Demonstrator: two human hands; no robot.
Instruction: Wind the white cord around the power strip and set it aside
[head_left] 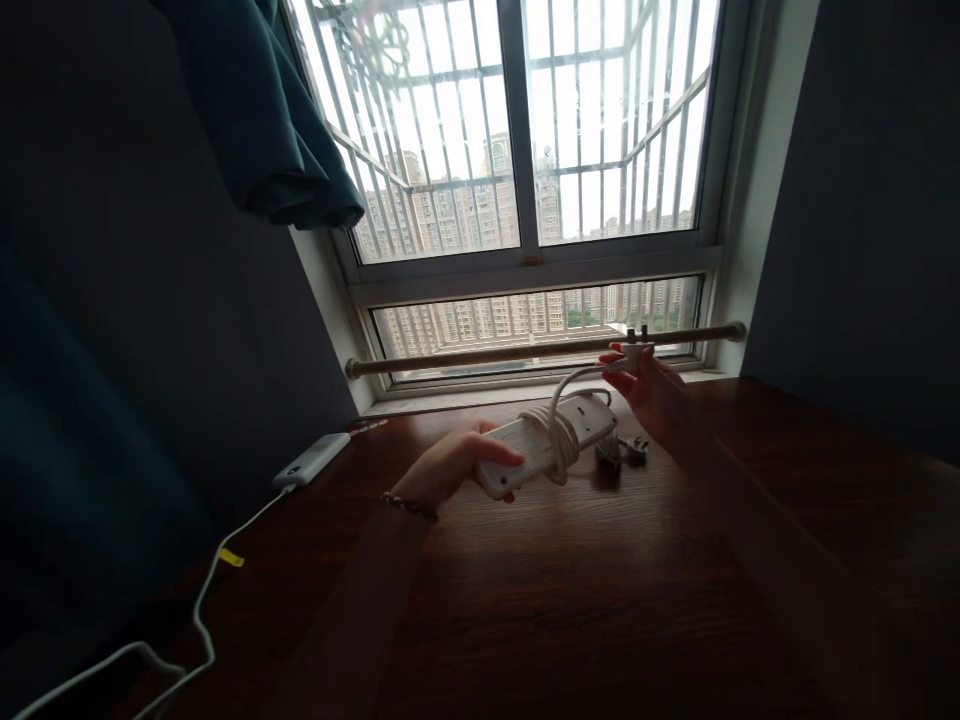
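Observation:
My left hand (457,462) is closed round the near end of a white power strip (589,418), held above a dark wooden table (570,600). The strip's white cord (556,435) is wound several times round its middle. From there the cord arcs up to its plug (634,355), which my right hand (654,392) pinches between fingertips, raised near the window rail. A bracelet sits on my left wrist.
A white power bank (311,460) lies at the table's back left, its white cable (202,600) trailing toward the front left. Small dark metal objects (621,448) lie under the strip. A wooden rod (540,349) spans the window; a teal curtain (262,110) hangs upper left.

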